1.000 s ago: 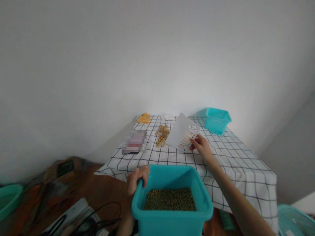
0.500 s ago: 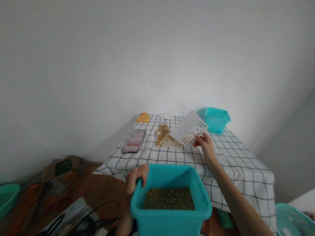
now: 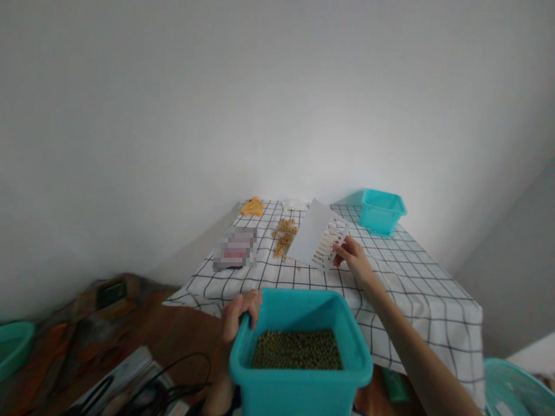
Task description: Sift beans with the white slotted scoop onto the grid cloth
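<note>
My left hand (image 3: pixel 243 312) grips the left rim of a teal plastic basin (image 3: pixel 303 377), its fingers curled over the edge. Small greenish-brown beans (image 3: pixel 298 350) cover the basin's bottom. Over the table, my right hand (image 3: pixel 350 253) pinches the slotted edge of a flat white plastic sheet (image 3: pixel 310 234), which is held tilted. Just left of the sheet lies a loose heap of yellowish beans or kernels (image 3: pixel 284 234) on the checked cloth, part of it hidden behind the sheet.
A white cloth with a black grid (image 3: pixel 403 277) covers the table. Another teal basin (image 3: pixel 382 211) stands at the back right. An orange cloth or bag (image 3: pixel 252 207), some white tissue (image 3: pixel 294 205) and a blurred-out flat object (image 3: pixel 236 249) lie on it. Cables (image 3: pixel 173 390) run at lower left.
My right hand has moved the white sheet left and slightly nearer, over the right part of the yellowish heap, covering more of it. My left hand and the front basin stay put.
</note>
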{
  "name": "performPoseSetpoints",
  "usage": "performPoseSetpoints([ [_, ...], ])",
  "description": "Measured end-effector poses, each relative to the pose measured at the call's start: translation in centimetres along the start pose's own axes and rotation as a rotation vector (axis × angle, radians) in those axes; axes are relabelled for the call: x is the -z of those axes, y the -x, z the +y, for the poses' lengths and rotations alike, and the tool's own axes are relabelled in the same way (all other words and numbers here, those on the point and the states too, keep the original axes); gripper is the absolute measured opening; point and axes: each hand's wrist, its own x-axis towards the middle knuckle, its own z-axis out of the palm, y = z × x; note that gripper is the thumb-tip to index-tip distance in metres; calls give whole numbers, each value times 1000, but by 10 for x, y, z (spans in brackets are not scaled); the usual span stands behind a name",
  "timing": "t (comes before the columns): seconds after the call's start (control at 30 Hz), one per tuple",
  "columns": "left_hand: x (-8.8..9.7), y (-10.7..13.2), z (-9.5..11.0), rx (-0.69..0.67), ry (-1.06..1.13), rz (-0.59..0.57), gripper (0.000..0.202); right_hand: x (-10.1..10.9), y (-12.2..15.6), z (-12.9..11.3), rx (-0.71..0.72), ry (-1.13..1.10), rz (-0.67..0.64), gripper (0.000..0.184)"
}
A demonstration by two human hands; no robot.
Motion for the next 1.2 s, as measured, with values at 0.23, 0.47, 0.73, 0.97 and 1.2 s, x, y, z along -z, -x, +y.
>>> performPoseSetpoints([
  [0.23, 3, 0, -1, 7, -3, -27, 69, 1, -1, 1, 19, 2, 47, 36],
  [0.47, 3, 0, -4, -13, -7, -22, 70, 0, 0, -1, -5, -5, -2, 36],
  [0.73, 2, -1, 0, -7, -37, -18, 71, -1, 0, -2, -26, -16, -40, 39],
  [0.97, 3, -3, 1, -3, -35, -43, 73, -3, 1, -1, -10, -6, -73, 35],
  [1.2, 1, -3, 2, -15, -23, -28, 72, -4, 1, -1, -16, -12, -125, 31],
])
